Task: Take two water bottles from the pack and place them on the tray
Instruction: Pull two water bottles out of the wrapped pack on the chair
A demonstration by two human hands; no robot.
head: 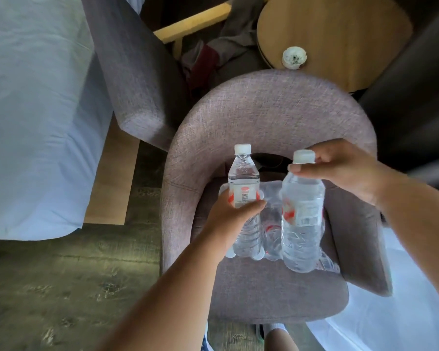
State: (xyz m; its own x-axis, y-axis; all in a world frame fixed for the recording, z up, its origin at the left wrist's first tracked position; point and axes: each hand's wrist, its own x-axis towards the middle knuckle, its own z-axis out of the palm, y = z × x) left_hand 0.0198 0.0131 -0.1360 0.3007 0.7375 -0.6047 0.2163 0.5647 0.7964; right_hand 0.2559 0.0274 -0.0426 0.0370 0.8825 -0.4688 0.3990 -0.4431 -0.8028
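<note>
Two clear water bottles with white caps and red-and-white labels are held upright above a shrink-wrapped pack of bottles, which lies on the seat of a grey fabric armchair. My left hand grips the left bottle around its label. My right hand pinches the right bottle at its neck, just under the cap. No tray is visible in this view.
A bed with white sheets fills the left side. A second grey chair stands behind it. A round wooden table with a white ashtray is at the back right. Wood-look floor lies at lower left.
</note>
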